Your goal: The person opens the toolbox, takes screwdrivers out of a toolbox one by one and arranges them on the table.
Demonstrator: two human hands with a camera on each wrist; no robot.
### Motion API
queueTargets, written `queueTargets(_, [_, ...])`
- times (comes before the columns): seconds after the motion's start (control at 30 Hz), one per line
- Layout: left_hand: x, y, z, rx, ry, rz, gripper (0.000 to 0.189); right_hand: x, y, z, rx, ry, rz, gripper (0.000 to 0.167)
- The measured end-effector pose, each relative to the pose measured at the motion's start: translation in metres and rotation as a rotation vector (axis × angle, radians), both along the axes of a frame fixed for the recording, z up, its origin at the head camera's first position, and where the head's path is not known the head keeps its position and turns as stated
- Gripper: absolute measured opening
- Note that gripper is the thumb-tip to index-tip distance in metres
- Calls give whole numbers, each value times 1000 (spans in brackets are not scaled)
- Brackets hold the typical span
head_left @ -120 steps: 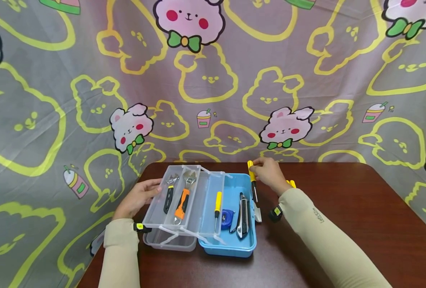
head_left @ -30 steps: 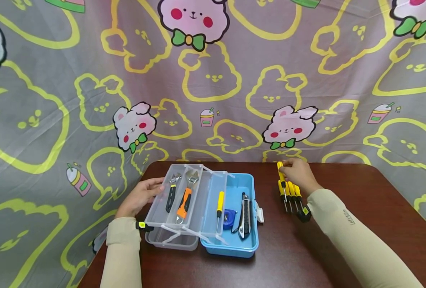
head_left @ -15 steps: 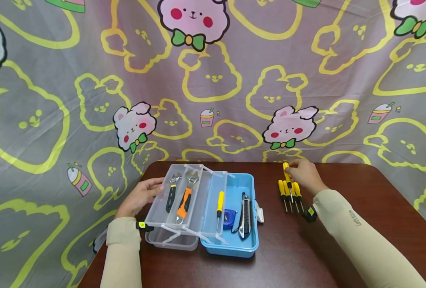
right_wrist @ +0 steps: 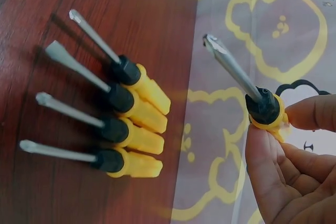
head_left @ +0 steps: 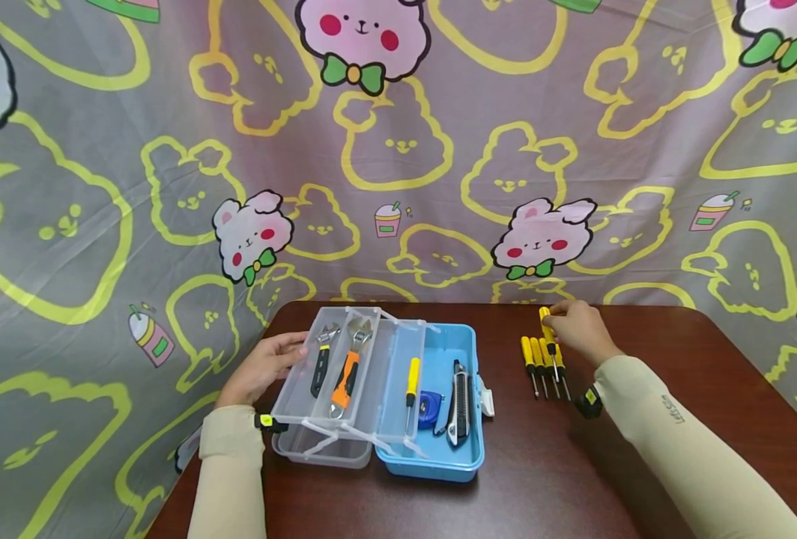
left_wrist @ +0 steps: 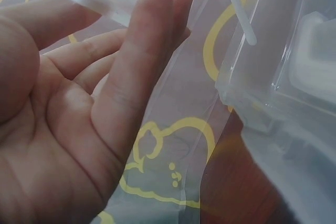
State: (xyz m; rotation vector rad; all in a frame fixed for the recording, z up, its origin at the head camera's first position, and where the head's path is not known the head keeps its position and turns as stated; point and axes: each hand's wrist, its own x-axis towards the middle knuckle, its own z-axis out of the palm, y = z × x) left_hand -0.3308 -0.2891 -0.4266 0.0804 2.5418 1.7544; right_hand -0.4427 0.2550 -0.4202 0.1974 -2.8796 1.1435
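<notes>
My right hand (head_left: 579, 329) pinches a yellow-handled screwdriver (head_left: 548, 329) by its handle, shaft pointing down, above several like screwdrivers (right_wrist: 142, 114) laid in a row on the table. In the right wrist view the held screwdriver (right_wrist: 236, 74) is apart from the row. My left hand (head_left: 264, 368) holds the left edge of the clear upper tray (head_left: 294, 389) of an open blue toolbox (head_left: 432, 471), thumb on the tray. In the left wrist view the left hand's (left_wrist: 100, 93) fingertips are partly hidden by the clear plastic.
Two adjustable wrenches, one black-handled (head_left: 320, 367) and one orange-handled (head_left: 346, 382), lie in the tray beside a yellow screwdriver (head_left: 412, 382). Inside the blue box are a blue tape measure (head_left: 429, 409) and a utility knife (head_left: 460, 404). A patterned curtain (head_left: 398, 150) hangs behind the table (head_left: 520, 479).
My right hand has carried the screwdriver rightward from beside the toolbox to above the row, and still drifts slightly right. My left hand keeps its place on the tray.
</notes>
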Motion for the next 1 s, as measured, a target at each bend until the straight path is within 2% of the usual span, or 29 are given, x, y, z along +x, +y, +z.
queueTargets(0.53, [-1, 0, -1, 10, 1, -4, 47, 1, 12, 0, 44, 12, 10, 46])
queueTargets(1.0, [-1, -1, -1, 3, -12, 8, 48, 4, 18, -6, 52, -21, -29, 45])
